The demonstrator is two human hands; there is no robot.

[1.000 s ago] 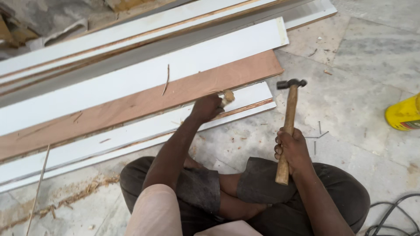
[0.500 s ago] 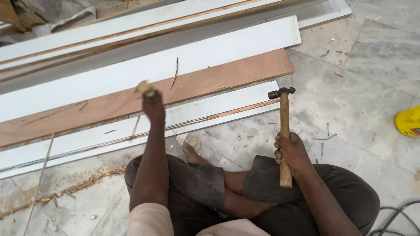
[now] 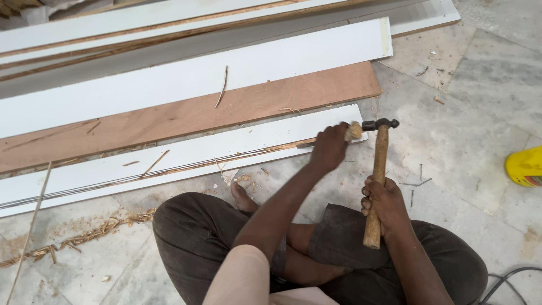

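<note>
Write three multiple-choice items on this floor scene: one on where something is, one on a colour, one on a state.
1. Where is the left hand?
A. On the yellow container
B. At the end of the nearest white board
C. On the knee

2. What colour is the board between the two nearer white boards?
A. Brown
B. Blue
C. Black

3. How is the hammer held?
A. Lying on the floor
B. Head down
C. Upright, head up, in the right hand

Answers: 1 B, the hand holds a small pale piece at the end of the nearest white board; 2 A, bare brown wood; 3 C, the grip is low on the wooden handle.
</note>
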